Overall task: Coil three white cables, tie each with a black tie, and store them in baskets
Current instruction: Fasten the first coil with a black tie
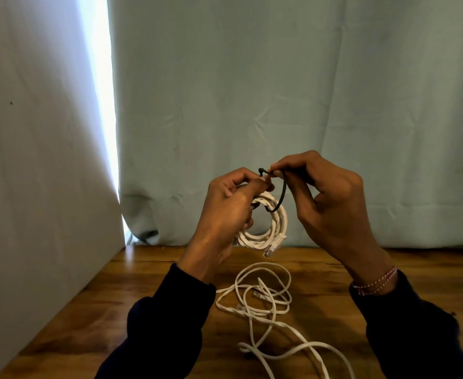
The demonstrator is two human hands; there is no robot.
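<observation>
At frame centre, the left hand grips a coiled white cable above the wooden table. The right hand pinches a black tie looped around the coil. A loose white cable lies below on the table. No writing is readable.

Both hands are raised side by side above the table, forearms in dark sleeves angled up from the lower edge. Left hand: fingers curled in a grip, thumb tip pressed forward. Right hand: thumb and forefinger pinched together, remaining fingers curled; beaded bracelet on wrist.
</observation>
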